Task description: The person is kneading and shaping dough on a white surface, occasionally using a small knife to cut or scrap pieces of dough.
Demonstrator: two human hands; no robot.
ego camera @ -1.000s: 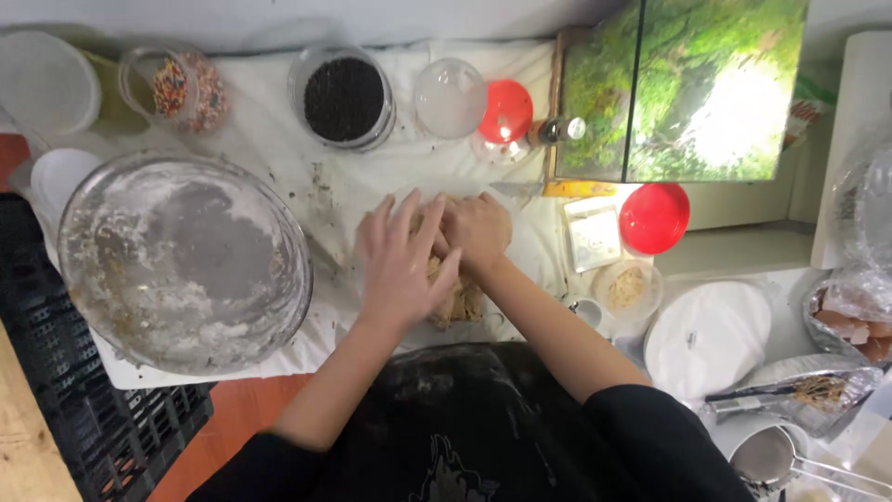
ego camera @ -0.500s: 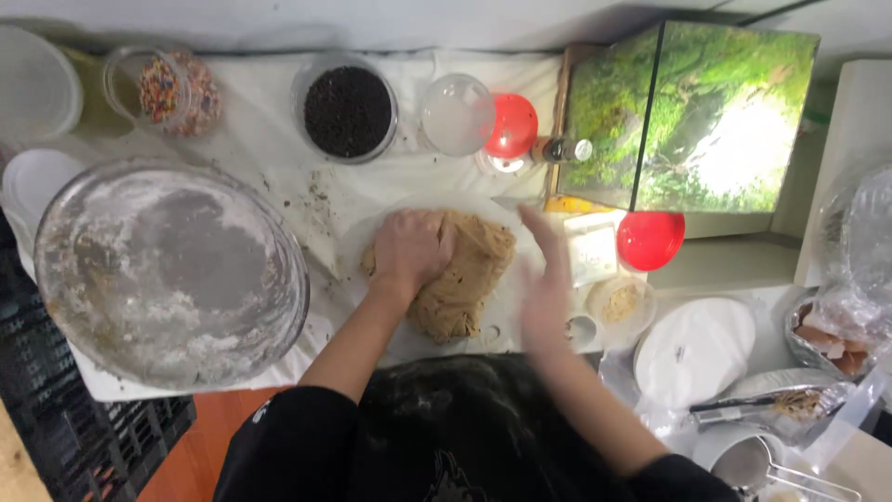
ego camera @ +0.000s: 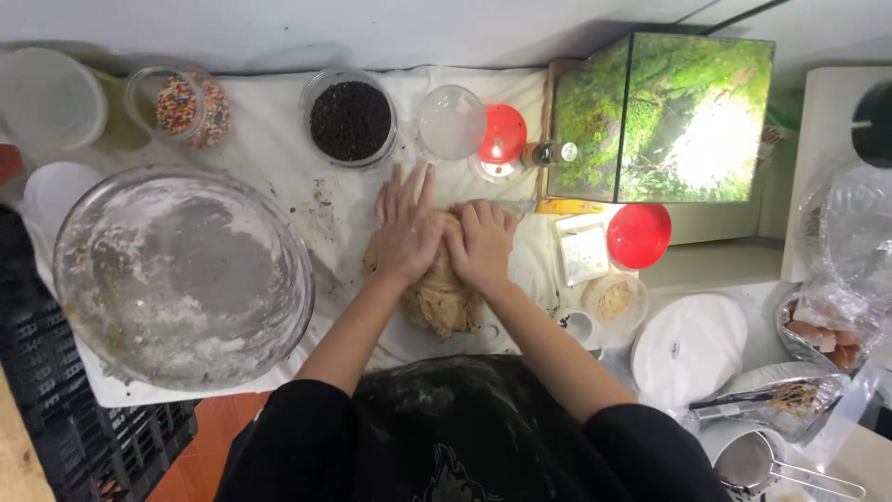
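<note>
Tan dough mound (ego camera: 437, 302) lies under both flat, open palms, left hand (ego camera: 406, 226) and right hand (ego camera: 481, 244) side by side, fingers spread, long axis toward the body.

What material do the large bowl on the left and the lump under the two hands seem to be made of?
The large bowl looks like clear glass or plastic: the cloth shows through its wall, under a white floury film. I cannot tell which. The lump looks like soft, matte tan dough with a rough, crumbly surface; the left hand and right hand lie flat on it.
</note>
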